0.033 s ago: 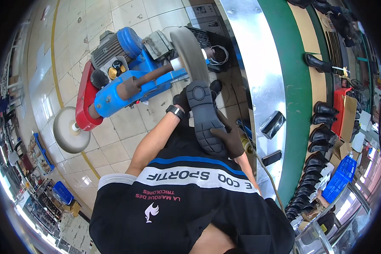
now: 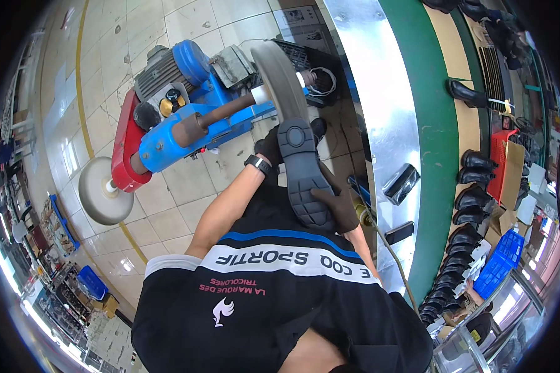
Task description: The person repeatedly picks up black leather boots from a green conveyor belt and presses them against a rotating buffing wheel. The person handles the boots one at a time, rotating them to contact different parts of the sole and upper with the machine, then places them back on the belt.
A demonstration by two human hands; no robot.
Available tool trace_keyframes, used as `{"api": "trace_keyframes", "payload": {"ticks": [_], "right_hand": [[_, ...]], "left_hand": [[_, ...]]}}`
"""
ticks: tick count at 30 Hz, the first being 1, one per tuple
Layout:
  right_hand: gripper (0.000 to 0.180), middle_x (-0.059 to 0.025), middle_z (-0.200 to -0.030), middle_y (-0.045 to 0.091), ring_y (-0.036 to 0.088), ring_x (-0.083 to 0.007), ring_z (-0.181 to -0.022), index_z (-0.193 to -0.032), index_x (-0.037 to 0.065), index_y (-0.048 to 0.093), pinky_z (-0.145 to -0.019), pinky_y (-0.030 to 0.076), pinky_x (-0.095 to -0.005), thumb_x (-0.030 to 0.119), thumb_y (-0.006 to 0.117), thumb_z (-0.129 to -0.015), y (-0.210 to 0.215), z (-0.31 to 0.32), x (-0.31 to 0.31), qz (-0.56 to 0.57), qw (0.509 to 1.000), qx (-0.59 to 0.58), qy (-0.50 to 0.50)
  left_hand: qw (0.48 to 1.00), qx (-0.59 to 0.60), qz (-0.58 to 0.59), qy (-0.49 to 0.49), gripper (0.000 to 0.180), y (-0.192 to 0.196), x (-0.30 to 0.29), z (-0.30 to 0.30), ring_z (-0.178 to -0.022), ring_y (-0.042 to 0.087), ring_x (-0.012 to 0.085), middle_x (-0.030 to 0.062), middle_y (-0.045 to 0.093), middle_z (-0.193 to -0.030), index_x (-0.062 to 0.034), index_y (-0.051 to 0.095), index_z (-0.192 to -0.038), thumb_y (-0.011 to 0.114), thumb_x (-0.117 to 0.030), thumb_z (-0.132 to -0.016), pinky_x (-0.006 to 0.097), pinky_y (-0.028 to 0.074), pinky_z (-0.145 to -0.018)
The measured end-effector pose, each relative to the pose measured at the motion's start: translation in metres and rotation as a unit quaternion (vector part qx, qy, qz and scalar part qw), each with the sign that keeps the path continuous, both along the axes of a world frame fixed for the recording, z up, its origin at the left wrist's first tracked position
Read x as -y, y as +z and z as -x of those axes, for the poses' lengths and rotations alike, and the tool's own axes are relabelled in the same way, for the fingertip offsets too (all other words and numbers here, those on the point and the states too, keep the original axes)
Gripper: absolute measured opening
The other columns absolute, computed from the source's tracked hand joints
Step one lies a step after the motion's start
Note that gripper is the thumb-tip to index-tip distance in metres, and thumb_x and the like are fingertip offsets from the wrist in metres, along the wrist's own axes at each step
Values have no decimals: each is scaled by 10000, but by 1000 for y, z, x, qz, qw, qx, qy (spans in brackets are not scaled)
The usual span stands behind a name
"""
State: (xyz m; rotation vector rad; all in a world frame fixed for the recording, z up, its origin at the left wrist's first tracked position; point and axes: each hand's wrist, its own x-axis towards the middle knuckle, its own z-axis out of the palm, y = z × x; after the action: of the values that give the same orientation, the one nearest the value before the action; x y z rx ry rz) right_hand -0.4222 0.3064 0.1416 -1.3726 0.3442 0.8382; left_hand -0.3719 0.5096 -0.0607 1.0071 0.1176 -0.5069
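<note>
Shoe (image 2: pixel 302 158) mid-frame, left hand (image 2: pixel 269 147) and right hand (image 2: pixel 340 207) gripping it; prob light, stiff-soled, so grab heel and toe.

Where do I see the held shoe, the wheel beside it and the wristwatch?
Held shoe (image 2: pixel 301 165), head view: mid-sole.
Wheel (image 2: pixel 279 81), head view: its grey rim.
Wristwatch (image 2: pixel 261 164), head view: its dark outer side.

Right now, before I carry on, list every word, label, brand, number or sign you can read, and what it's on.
Black short-sleeved shirt, white chest band: large dark lettering, legible; wording withheld.
Same shirt, beside white bird-shaped emblem: small pink lettering, legible; wording withheld.
Black segmented shoe sole, round heel mark: any lettering too small.
Black wristwatch: nothing readable.
Elsewhere: too small or blurred.
</note>
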Motion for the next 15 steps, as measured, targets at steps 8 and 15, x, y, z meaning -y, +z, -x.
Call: {"api": "trace_keyframes", "payload": {"ticks": [8, 15], "right_hand": [[578, -201, -1158, 624, 656, -295, -980, -1342, -32, 440, -830, 554, -393, 243, 624, -867, -36, 12, 19, -254, 936, -193, -148], [545, -244, -1049, 652, 691, -340, -826, -1253, -52, 493, -697, 598, -447, 379, 556, -925, -80, -10, 0, -370, 859, -243, -257]], "left_hand": [[742, 313, -592, -38, 429, 32, -5, -2, -1135, 573, 348, 209, 628, -1173, -62, 619, -1194, 623, -255, -811, 446, 439, -975], [669, 328, -645, -170, 390, 36, -21, -14, -1160, 575, 238, 136, 644, -1198, -105, 590, -1259, 430, -175, -910, 455, 214, -1163]]}}
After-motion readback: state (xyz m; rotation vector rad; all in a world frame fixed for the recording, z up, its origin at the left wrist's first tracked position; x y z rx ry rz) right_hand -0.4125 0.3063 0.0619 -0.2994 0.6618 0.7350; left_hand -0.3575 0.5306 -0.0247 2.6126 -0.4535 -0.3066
